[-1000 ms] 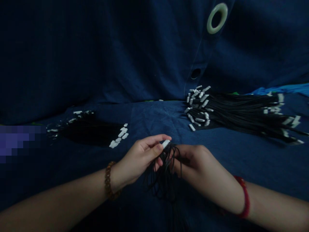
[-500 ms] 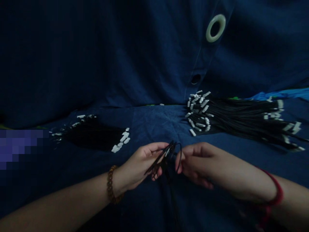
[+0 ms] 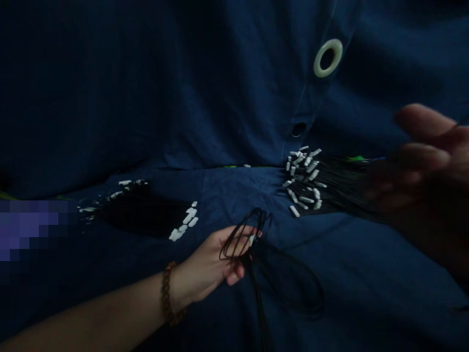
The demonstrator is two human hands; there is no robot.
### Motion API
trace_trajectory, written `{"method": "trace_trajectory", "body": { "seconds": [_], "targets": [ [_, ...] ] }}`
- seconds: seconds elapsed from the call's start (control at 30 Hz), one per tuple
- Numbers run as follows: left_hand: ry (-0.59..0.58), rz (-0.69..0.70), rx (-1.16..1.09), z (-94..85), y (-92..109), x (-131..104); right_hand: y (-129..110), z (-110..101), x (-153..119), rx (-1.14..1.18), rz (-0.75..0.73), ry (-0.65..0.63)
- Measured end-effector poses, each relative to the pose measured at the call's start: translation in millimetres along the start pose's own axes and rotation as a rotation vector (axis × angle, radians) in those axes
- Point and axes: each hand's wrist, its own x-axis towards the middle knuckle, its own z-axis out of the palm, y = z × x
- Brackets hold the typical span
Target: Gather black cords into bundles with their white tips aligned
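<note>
Black cords (image 3: 255,281) are held in the left hand (image 3: 214,254), near the centre of the scene and above the blue cloth (image 3: 227,195). Several thin loops lie across the left fingers, strands hang down toward the near edge, and a blurred loop spreads to the right. One white end piece (image 3: 252,239) shows at the left fingertips. The left thumb and fingers are clamped together on the cords. The right hand (image 3: 436,146) is at the far right, in front of the right bundle (image 3: 339,183), and well apart from the left hand. Its fingers appear bent, but blur and shadow hide whether they grip anything; contact with the right bundle cannot be told. White tips (image 3: 313,175) face left on that bundle. At the left lies a left bundle (image 3: 146,210), its white ends (image 3: 188,215) facing right. Step in hand, by judgement: the left hand retains the looped cords while the right hand works apart from them. The next move probably calls for a steady left pinch, with loose loops kept clear of one another to prevent tangling.
</note>
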Motion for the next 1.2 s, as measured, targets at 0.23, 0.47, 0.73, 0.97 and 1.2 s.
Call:
{"method": "trace_trajectory", "body": {
  "seconds": [0.23,0.47,0.73,0.97,1.2],
  "targets": [
    [0.002,0.000,-0.041,1.4,1,0,13,61,-37,0.293,0.479,-0.448],
    [-0.011,-0.021,-0.108,-0.2,0,0,41,74,-55,-0.829,-0.098,-0.418],
    [-0.046,-0.011,-0.093,0.8,4,-2,46,73,-58,-0.973,-0.284,-0.361],
    [-0.079,-0.015,-0.095,-1.5,2,-1,45,74,-56,-0.987,-0.285,-0.334],
    [-0.022,-0.043,0.034,-1.2,0,0,47,72,-57,-0.962,-0.201,-0.365]
  ]
}}
